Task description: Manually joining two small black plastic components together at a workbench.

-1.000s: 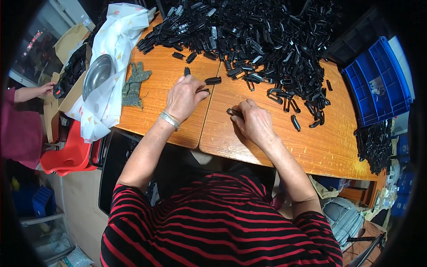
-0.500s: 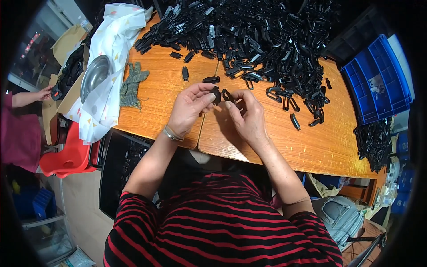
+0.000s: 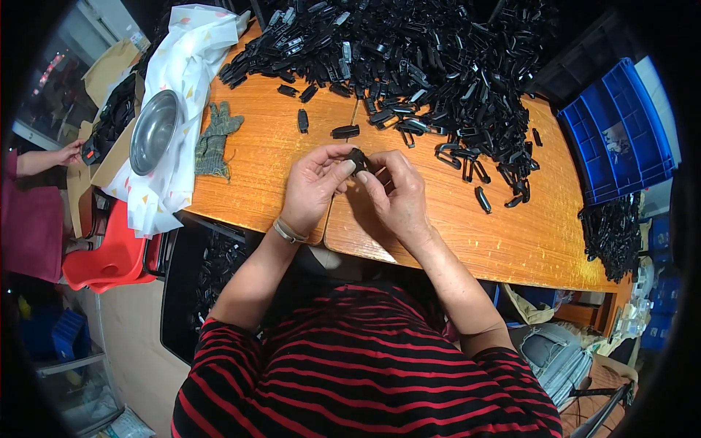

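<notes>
Left hand [image 3: 310,188] and right hand [image 3: 403,198] pinching a small black plastic piece [image 3: 356,158] | above brown wood-grain desk [image 3: 504,241] | step: apparently two-handed fitting | next move likely needs steady thumb pressure

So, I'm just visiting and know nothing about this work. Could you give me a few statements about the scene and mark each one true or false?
1. The left hand and right hand both have fingers on a small black piece. True.
2. The bracelet is on the right wrist. False: it is on the left.
3. A large pile of black pieces covers much of the far side of the table. True.
4. The knitted glove lies at the right end of the table. False: it lies on the left side.
5. The chair at the left is blue. False: it is red.
</notes>
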`<state>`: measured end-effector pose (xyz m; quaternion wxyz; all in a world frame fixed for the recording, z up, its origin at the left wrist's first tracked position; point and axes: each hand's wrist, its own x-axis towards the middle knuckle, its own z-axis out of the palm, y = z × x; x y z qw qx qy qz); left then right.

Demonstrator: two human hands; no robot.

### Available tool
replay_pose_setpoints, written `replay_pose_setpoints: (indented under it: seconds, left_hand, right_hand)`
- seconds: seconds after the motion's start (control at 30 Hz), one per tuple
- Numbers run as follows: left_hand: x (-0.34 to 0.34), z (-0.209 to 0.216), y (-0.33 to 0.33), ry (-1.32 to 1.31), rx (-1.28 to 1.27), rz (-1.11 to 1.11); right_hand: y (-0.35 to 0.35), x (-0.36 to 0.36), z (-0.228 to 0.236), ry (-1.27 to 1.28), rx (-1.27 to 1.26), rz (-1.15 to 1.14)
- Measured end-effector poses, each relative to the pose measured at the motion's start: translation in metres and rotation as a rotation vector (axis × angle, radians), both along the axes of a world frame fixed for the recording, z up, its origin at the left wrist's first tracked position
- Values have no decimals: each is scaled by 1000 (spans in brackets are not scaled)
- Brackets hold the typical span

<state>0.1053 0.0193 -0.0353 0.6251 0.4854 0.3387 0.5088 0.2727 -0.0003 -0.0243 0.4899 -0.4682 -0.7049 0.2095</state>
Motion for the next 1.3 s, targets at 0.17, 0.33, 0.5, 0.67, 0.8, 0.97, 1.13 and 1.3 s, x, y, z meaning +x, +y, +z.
replay_pose_setpoints:
  seconds: [0.17,0.33,0.5,0.67,0.8,0.97,1.13,1.3]
  left_hand:
    - [9,-11,-15,4,60,106]
    - [14,-2,-26,61,87,109]
    - [12,1,-27,-19,96,9]
    - [5,11,-34,-104,13,-27]
    - [-24,16,-41,13,-136,48]
    - [-152,47,-64,931,-98,-199]
    - [-144,60,-49,1222,305,132]
    - [-52,40,21,1125,660,264]
  right_hand:
    - [-3,-7,-8,-87,99,-24]
    - [-10,-15,-10,-83,89,-134]
    - [-22,-20,-14,-125,-193,68]
    - [-32,-34,-7,23,-94,106]
    - [-28,-38,-9,-48,-240,127]
    - [6,9,4,-206,-88,205]
    - [52,50,-2,-624,-78,-309]
    - [72,49,-19,-728,-54,-365]
